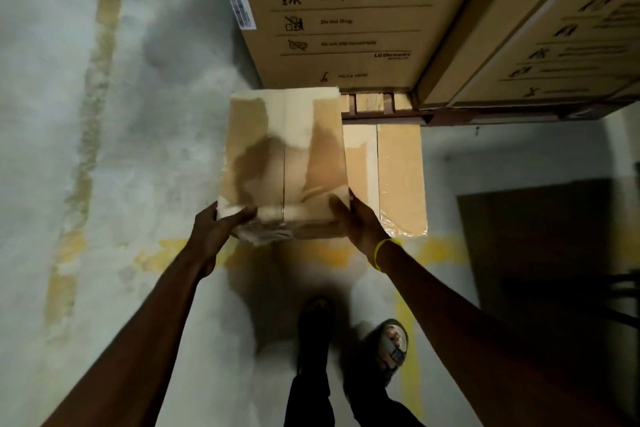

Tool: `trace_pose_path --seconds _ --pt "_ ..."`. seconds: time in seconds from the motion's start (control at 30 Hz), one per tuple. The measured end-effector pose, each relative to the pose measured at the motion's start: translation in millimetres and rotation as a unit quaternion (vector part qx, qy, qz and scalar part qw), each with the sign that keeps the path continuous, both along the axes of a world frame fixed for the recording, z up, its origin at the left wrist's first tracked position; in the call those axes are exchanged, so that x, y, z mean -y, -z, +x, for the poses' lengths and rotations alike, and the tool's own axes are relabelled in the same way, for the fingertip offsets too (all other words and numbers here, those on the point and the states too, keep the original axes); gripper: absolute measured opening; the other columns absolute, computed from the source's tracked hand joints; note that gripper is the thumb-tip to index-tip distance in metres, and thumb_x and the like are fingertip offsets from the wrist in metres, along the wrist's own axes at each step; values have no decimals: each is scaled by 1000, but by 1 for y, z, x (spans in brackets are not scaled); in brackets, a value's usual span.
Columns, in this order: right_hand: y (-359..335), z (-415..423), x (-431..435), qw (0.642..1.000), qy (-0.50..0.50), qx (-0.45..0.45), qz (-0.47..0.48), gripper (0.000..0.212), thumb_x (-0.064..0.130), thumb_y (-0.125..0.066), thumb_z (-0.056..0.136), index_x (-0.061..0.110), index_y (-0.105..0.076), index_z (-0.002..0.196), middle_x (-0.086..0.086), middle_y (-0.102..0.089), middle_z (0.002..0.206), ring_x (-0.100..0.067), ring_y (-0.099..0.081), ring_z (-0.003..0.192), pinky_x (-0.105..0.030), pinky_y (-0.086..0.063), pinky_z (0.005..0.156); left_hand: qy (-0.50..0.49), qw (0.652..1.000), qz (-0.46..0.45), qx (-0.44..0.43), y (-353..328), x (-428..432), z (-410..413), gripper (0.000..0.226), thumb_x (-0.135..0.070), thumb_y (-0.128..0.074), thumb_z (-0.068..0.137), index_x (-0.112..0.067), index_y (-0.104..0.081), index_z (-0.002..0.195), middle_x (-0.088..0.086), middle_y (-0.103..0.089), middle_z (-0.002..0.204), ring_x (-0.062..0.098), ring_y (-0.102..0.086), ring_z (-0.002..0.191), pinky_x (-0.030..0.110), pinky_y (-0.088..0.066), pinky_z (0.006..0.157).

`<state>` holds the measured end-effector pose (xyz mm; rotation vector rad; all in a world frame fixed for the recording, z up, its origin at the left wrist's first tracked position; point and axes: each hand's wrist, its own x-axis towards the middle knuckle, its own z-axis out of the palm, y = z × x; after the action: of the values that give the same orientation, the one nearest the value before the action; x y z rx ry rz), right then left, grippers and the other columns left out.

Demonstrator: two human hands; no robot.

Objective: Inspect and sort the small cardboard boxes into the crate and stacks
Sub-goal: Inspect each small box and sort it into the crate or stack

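A small cardboard box (284, 156) sealed with glossy clear tape is held out in front of me above the floor. My left hand (218, 229) grips its near left corner, thumb on top. My right hand (356, 222) clasps its near right side; a yellow band circles that wrist. Just behind and to the right, a second small taped box (398, 180) lies on the floor, partly hidden by the held box. No crate is in view.
Large cartons with a printed CAUTION panel (346, 17) and a neighbouring carton (554, 38) stand on a wooden pallet (384, 111) straight ahead. Concrete floor with worn yellow lines (86, 135) lies to the left. My sandalled feet (391, 347) are below. A dark shape (554, 253) is at right.
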<state>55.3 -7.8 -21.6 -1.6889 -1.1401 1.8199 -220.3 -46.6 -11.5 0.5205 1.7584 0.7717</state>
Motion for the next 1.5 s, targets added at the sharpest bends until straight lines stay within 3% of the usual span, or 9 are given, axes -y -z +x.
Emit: trace_pose_path --seconds 0.17,0.33,0.47,0.67,0.83,0.93,1.07,1.27,1.5 --pt "-77 32 7 993 104 -15 -52 33 67 -68 89 35 -61 87 2 -57 68 -17 -55 72 -39 -45 80 18 999 40 12 -81 -2 37 36 -27 -86 80 -12 -78 112 5 -82 100 23 -79 93 24 -60 68" --pt "-153 74 29 983 180 24 14 77 95 -59 68 34 -76 113 19 -77 96 -9 -68 100 -39 -50 106 73 993 68 69 -172 -6 84 33 -21 -77 91 -7 -73 121 7 -82 101 23 -80 90 26 -62 67" --pt "-229 109 44 969 239 27 53 71 88 -68 67 38 -77 116 15 -81 109 -11 -73 109 -47 -55 107 147 980 105 81 -238 -11 121 33 -11 -75 91 -12 -72 125 7 -81 113 28 -78 103 43 -65 85" --pt "-327 170 97 938 334 16 91 70 79 -83 65 39 -74 122 8 -80 117 -20 -76 111 -53 -55 106 249 944 184 111 -340 -18 190 41 -7 -84 84 -19 -70 120 0 -82 106 26 -79 96 32 -64 70" --pt "-424 201 160 876 447 8 180 69 46 -97 64 19 -71 123 -2 -82 112 -21 -78 105 -36 -63 86 337 902 224 152 -424 -5 259 58 -24 -92 72 -23 -68 125 2 -81 110 25 -79 101 47 -63 85" --pt "-478 218 200 831 514 -11 215 45 2 -83 81 10 -66 122 -7 -82 105 -18 -79 94 -22 -62 67 377 875 257 164 -471 8 307 60 -23 -97 68 -22 -68 121 3 -82 106 24 -80 96 44 -65 81" --pt "-523 249 249 761 585 56 272 49 -10 -83 77 7 -66 119 -8 -82 102 -22 -79 96 -21 -61 65 435 834 297 162 -513 38 376 70 -18 -101 62 -20 -66 122 0 -82 100 20 -81 87 34 -65 67" --pt "-555 307 314 671 659 183 286 77 30 -103 53 14 -68 120 -2 -82 107 -21 -79 100 -49 -64 92 516 771 357 111 -546 80 474 82 -38 -104 49 -24 -64 119 -4 -81 93 10 -79 74 42 -67 68" --pt "-563 370 360 614 708 262 229 88 71 -97 37 34 -71 112 14 -81 100 -15 -77 97 -48 -62 94 551 732 390 96 -546 107 564 89 -82 -90 34 -47 -60 110 -10 -79 97 16 -79 84 49 -66 73"
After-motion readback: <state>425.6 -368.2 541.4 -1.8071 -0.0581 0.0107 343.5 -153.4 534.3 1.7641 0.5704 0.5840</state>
